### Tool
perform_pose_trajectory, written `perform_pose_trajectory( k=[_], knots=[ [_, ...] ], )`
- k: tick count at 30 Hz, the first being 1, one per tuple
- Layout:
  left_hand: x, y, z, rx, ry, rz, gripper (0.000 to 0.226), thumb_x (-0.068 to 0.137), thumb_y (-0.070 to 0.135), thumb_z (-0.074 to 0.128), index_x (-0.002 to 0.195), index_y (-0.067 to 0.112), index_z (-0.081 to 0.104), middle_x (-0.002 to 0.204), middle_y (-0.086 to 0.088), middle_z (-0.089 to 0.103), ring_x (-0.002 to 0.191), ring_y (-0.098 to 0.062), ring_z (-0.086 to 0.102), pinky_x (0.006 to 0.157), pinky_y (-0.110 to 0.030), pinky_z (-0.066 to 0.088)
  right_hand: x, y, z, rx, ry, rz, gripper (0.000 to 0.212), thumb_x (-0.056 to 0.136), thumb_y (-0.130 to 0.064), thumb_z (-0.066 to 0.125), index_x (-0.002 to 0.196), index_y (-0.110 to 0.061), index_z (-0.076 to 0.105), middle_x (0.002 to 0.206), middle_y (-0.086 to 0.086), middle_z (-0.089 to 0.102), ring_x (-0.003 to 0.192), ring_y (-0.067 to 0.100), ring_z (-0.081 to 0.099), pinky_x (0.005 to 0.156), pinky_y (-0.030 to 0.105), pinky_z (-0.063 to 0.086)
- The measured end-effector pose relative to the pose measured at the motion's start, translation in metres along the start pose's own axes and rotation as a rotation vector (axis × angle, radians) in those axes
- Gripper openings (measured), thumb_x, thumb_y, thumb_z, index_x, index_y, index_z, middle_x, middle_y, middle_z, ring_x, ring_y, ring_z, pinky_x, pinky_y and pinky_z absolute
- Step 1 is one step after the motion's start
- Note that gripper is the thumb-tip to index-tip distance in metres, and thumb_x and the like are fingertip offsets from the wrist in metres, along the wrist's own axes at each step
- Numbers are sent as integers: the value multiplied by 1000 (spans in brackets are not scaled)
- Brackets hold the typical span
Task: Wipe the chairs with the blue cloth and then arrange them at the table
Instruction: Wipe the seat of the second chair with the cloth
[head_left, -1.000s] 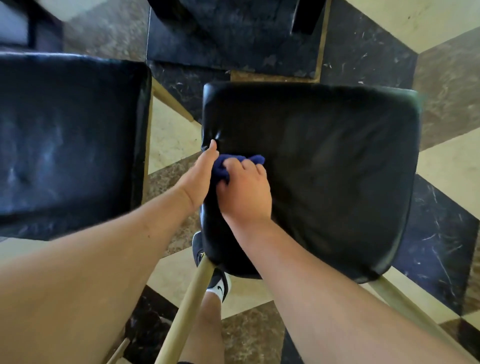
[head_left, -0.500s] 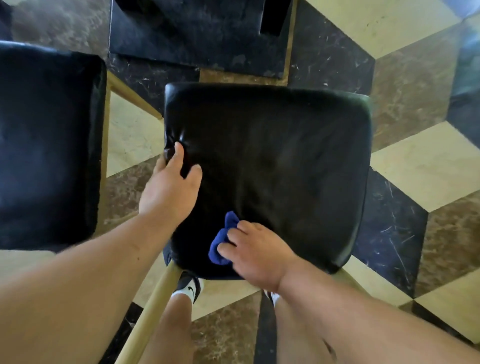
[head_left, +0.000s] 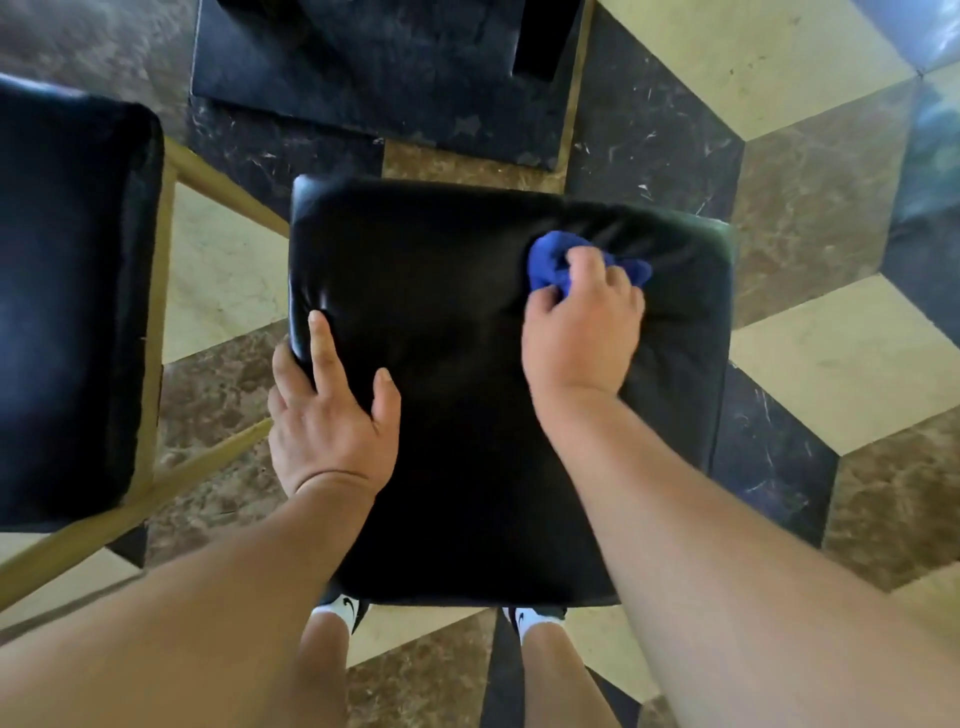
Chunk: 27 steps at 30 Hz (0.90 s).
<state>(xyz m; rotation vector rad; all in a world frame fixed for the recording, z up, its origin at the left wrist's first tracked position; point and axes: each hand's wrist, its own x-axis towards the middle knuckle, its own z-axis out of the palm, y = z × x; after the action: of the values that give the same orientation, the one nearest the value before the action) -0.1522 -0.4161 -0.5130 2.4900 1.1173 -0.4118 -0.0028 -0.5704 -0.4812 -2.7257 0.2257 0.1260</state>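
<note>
Our right hand (head_left: 579, 332) has swept the cloth (head_left: 550, 260) from the chair's (head_left: 467, 493) near left edge to the far right of the seat, fingers curled round the bunched cloth, pressing it down. Our left hand (head_left: 332, 421) stays spread on the left edge, fingers straight, steadying. We judge this seat nearly wiped; 1 other chair (head_left: 67, 312) stands left.

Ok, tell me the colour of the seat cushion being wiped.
Black, with a slight sheen: the seat cushion shows best in the head view.

glossy black leather-like chair seat (head_left: 467, 364), soft blue cloth (head_left: 556, 260), pale wooden legs (head_left: 156, 483), polished marble floor (head_left: 810, 364)
</note>
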Motion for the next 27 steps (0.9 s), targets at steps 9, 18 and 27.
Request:
perform_pose_trajectory(
  k=[9,18,27],
  knots=[
    [13,-8,-3,32,-132,-239,67,103,42,42,164,15,31,166,-13,40,151,-27,40,122,-49,36,-71,-163,77,-130,-466,-1071,28,98,-17,49,113,-26,71,115,-1,67,111,24,56,86,34,41],
    [1,-3,-5,-5,-50,-4,88,94,69,35,169,34,6,169,-21,26,140,-45,41,101,-59,49,27,-140,59,19,-253,-744,23,92,-13,60,112,-17,70,108,10,65,107,34,57,83,43,49],
    [2,-8,0,-11,-27,28,86,97,68,38,169,33,6,163,-21,30,133,-48,48,93,-62,54,43,44,-27,-148,-87,-260,29,91,-14,66,119,-7,67,107,18,67,107,44,57,91,49,47]
  ],
)
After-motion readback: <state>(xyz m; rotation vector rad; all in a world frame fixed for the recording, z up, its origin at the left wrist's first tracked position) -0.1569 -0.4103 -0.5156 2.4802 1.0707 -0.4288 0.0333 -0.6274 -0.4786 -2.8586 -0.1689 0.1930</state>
